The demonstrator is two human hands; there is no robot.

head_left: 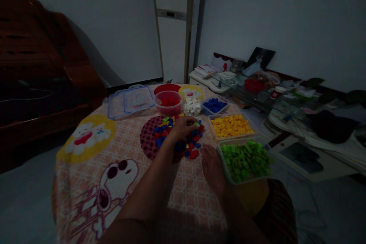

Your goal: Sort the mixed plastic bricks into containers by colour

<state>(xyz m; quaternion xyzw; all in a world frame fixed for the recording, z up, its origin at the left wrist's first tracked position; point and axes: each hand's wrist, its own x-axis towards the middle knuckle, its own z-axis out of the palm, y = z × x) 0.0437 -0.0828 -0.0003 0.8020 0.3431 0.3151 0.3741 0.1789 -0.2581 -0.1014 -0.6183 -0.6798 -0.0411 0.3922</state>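
Observation:
A pile of mixed red, blue, yellow and green bricks (162,129) lies on a dark red round patch of the patterned tablecloth (188,183). Over the pile's right part reaches my left hand (184,126), thumb and fingers closed around a small green brick (197,124). My right hand (211,162) rests flat on the cloth, fingers stretched toward the pile, just left of a clear box of green bricks (246,160). Behind that box stands a box of yellow bricks (231,125).
Behind the pile are a round tub of red bricks (168,102), white bricks (192,105) and a box of blue bricks (214,105). Blue-rimmed clear lids (130,103) lie at the back left. A cluttered glass side table (243,87) stands beyond, to the right.

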